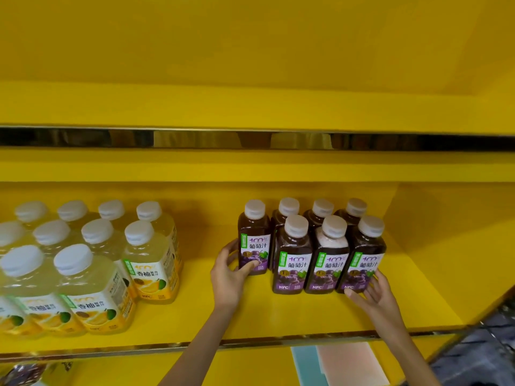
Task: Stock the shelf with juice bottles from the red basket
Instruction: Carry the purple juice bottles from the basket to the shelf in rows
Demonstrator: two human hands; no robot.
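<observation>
Several dark purple grape juice bottles (328, 257) with white caps stand in two rows on the yellow shelf (278, 316), right of centre. My left hand (230, 274) grips the leftmost purple bottle (254, 238) low on its label, thumb in front and fingers behind it. My right hand (376, 293) touches the base of the rightmost front purple bottle (362, 260) with straight fingers. The red basket is out of view.
Several pale yellow pomelo juice bottles (92, 263) fill the shelf's left part. A bare gap lies between the two groups. An upper shelf (250, 107) hangs overhead, and the shelf's right wall (446, 246) is close to the purple bottles. Pink and blue cards (342, 363) sit below.
</observation>
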